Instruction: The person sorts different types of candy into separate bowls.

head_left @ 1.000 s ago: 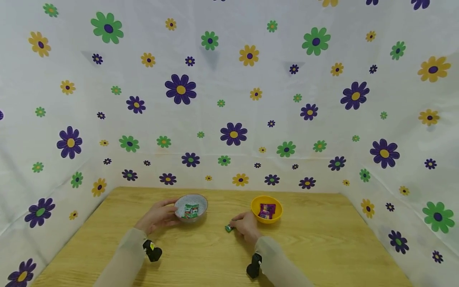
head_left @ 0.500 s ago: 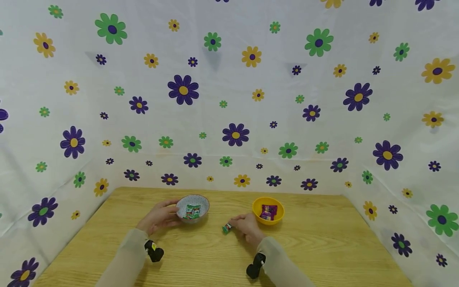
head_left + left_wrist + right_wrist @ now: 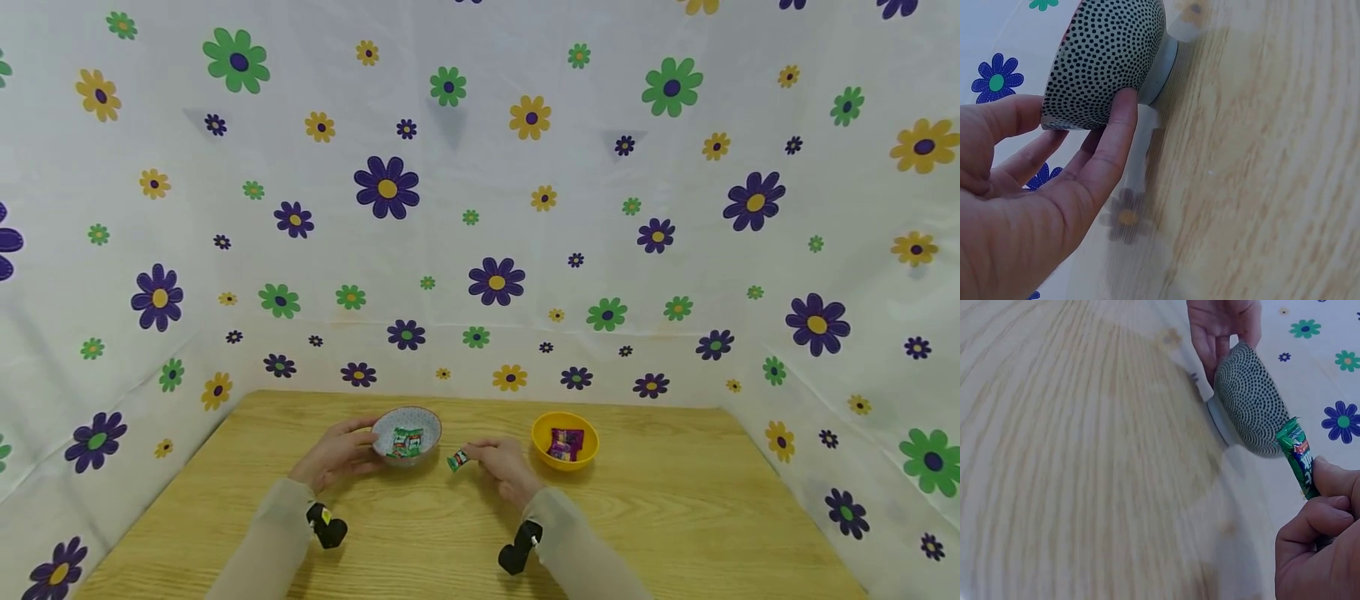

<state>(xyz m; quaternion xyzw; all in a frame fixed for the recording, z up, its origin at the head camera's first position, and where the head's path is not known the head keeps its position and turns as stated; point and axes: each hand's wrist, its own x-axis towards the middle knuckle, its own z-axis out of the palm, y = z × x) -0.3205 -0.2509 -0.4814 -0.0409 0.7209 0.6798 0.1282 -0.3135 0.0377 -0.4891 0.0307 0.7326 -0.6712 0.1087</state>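
A patterned bowl with a dotted outside wall stands on the table, several green-wrapped candies inside it. My left hand holds its left side, thumb at the rim and fingers against the outer wall. Right of that bowl, my right hand pinches one green-wrapped candy between thumb and fingers. This candy is raised off the table, just short of the bowl's right side. The ends of the left fingers are partly hidden behind the bowl in the left wrist view.
A yellow bowl with purple-wrapped candies stands close behind and right of my right hand. The wooden table meets white flower-print sheets at the back and both sides. A black camera sits on the right wrist.
My right hand has lifted the green candy off the table and carried it left toward the patterned bowl. The left hand keeps its hold. The head view has shifted slightly.
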